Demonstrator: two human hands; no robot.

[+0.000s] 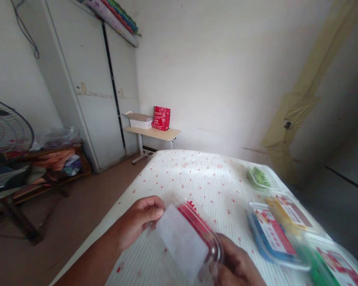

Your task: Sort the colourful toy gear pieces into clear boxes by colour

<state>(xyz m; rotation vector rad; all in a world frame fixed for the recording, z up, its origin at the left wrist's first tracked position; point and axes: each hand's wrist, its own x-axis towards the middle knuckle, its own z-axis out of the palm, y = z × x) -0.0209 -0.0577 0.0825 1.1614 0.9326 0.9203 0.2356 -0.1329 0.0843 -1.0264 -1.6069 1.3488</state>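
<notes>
Above the bed I hold a clear plastic container [193,216] with red contents showing at its far side. A white rectangular label [181,242] on its clear lid faces me, blank on this side. My left hand [146,214] is closed on the left edge, thumb on top. My right hand [235,262] grips the near right corner, its fingers partly blurred. The lid looks tilted towards me, but I cannot tell whether it is fully apart from the box.
On the bed's right side lie containers with blue [271,234], yellow [289,210], green [334,262] and pale green [259,176] contents. Beyond the patterned bed cover [203,169] stands a small table [167,135] with a red bag [161,118]. A fan [8,127] is at left.
</notes>
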